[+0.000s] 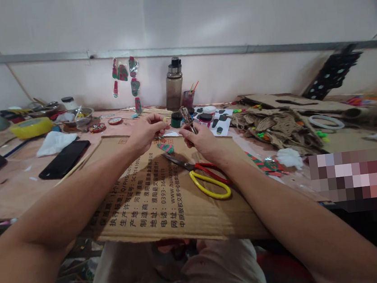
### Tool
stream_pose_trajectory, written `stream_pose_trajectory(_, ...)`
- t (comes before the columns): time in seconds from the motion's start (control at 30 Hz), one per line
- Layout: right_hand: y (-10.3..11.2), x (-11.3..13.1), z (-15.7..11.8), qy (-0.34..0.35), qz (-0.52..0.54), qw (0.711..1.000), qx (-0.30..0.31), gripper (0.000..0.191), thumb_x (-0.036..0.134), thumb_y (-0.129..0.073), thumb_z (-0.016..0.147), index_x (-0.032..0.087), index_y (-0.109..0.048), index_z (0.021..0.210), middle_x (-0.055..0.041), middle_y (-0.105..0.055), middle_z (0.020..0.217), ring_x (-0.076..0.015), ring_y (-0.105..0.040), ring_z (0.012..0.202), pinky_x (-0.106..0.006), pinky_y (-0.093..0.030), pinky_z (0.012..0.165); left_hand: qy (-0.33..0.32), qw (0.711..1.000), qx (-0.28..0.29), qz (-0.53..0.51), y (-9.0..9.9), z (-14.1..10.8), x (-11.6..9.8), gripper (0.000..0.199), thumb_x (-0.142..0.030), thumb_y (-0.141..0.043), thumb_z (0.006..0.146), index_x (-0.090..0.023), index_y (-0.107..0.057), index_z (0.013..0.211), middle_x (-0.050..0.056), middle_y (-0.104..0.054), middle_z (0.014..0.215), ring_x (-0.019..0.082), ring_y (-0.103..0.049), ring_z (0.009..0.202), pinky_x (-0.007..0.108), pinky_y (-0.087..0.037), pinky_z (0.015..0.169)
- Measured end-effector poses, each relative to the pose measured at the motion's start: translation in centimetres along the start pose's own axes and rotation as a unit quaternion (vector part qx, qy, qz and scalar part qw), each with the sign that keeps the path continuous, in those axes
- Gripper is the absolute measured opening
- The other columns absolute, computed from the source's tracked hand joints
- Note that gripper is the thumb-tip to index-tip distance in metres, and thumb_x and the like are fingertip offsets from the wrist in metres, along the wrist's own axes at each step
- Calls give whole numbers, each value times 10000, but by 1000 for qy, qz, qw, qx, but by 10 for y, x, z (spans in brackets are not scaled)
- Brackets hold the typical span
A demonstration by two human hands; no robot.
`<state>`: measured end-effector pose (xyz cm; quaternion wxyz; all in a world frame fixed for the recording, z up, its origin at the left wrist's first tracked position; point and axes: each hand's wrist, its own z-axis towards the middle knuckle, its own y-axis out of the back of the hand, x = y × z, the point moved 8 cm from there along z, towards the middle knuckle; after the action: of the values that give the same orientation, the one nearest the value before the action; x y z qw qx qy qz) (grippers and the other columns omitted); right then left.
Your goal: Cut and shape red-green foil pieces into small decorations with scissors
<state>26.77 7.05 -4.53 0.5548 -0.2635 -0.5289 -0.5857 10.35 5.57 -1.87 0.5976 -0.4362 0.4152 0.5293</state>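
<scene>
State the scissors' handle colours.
One yellow loop, one red loop; best in the head view.

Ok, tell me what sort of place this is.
Probably a craft workshop, judging by the scissors on a printed cardboard sheet, the roll of yellow tape and the red-and-green pieces on the wall.

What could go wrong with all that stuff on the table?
The scissors lie on the cardboard with their tips toward the left hand, so a finger coming down might get poked.

The green jar stands just beyond both hands; the right hand, holding a metal tool, could bump it over.

The cardboard's front edge sticks out over the lap, so pressing there might tip it.
</scene>
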Motion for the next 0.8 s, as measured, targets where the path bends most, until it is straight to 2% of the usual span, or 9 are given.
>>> stream_pose_trajectory(0.23, 1, 13, -4, 45, 41, 998, -3, 356, 541, -665, 812, 218, -548, 904, 50, -500, 652, -127, -467, 589, -273, -394, 577, 25, 994, 69, 80, -13, -4, 7, 103, -213, -759, 681, -145, -692, 719, -3, -619, 628, 84, -497, 543, 233, -366, 538)
stream_pose_trajectory(0.37, 1, 19, -6, 77, 16, 997, -9, 339, 527, -656, 803, 210, -547, 849, 46, -497, 651, -127, -448, 605, -285, -374, 596, 25, 986, 89, 140, -21, -10, 8, 93, -222, -746, 699, -141, -701, 711, 3, -634, 631, 92, -508, 561, 236, -358, 546)
stream_pose_trajectory(0.53, 0, 14, -5, 52, 23, 998, 3, 343, 537, -643, 851, 219, -516, 834, 49, -495, 642, -123, -450, 580, -275, -373, 573, 29, 993, 59, 98, -19, -8, 11, 77, -199, -740, 694, -148, -684, 711, -15, -592, 607, 81, -463, 527, 238, -331, 525)
stream_pose_trajectory(0.7, -3, 6, -3, 9, -19, 998, 56, 381, 533, -612, 936, 210, -517, 757, 32, -516, 616, -119, -461, 548, -270, -378, 558, 17, 999, 12, 50, -4, -1, 5, 84, -132, -720, 696, -157, -645, 667, -18, -562, 606, 66, -424, 508, 234, -310, 502)
stream_pose_trajectory(0.8, -6, 1, -3, -13, -31, 995, 96, 355, 504, -607, 957, 194, -565, 788, 25, -529, 610, -127, -485, 549, -269, -392, 557, 26, 999, -12, 46, 3, 0, -1, 80, -121, -720, 714, -150, -658, 674, -11, -568, 608, 64, -423, 502, 233, -309, 489)
